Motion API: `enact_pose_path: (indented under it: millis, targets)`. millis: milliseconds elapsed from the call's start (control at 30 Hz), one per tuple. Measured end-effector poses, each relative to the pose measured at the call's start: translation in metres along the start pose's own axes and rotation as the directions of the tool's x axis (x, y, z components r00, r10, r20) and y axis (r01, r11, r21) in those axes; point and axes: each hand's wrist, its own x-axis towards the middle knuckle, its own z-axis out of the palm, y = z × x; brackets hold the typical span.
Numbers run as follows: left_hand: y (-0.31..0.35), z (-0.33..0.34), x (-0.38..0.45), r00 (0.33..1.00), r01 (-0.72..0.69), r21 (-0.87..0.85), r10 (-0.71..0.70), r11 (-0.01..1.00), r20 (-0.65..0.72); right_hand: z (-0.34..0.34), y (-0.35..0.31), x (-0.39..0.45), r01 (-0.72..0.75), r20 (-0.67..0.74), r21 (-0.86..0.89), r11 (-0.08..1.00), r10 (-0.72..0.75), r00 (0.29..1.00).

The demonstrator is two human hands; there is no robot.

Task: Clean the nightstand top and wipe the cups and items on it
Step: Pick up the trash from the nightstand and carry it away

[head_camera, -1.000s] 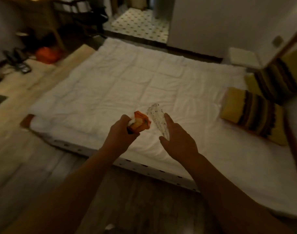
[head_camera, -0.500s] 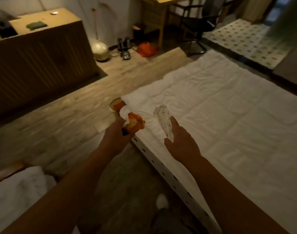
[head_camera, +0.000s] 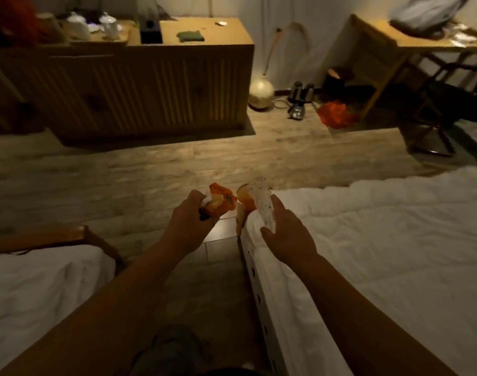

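Your view is swinging from the bed toward the ribbed wooden cabinet [head_camera: 150, 85], upper left. Your left hand [head_camera: 191, 221] is gripping an orange packet with white tissue [head_camera: 218, 203]; your right hand [head_camera: 286, 234] is pinching a speckled clear wrapper [head_camera: 263, 204], which is risking slipping floorward.

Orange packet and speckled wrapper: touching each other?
Apart. The head view shows bare floor between the orange packet in the left hand and the speckled wrapper in the right hand.

I'm looking into a dim bedroom: a white-quilted bed [head_camera: 381, 253] just right of my right hand [head_camera: 286, 234], a wooden dresser [head_camera: 150, 85] well ahead.
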Motion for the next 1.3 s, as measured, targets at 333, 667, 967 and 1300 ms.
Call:
enact_pose_path:
  millis: [333, 667, 967, 1300]
  targets:
    - [-0.101, -0.037, 0.181, 0.995, -0.006, -0.025, 0.008, 1.0, 0.102, 0.077, -0.058, 0.181, -0.121, 0.084, 0.084, 0.989, 0.114, 0.99]
    - [-0.121, -0.049, 0.354, 0.959, -0.117, 0.002, 0.113, 0.993, 0.261, 0.095, -0.081, 0.3, -0.343, -0.04, 0.232, 0.91, 0.361, 0.932]
    - [-0.111, 0.087, 0.483, 0.84, -0.173, -0.005, 0.15, 0.985, 0.521, 0.119, 0.018, 0.381, -0.577, -0.072, 0.332, 0.746, 0.63, 0.774]
    - [-0.113, 0.212, 0.56, 0.642, -0.191, 0.001, 0.124, 0.982, 0.756, 0.157, 0.077, 0.429, -0.787, 0.007, 0.462, 0.408, 0.886, 0.463]
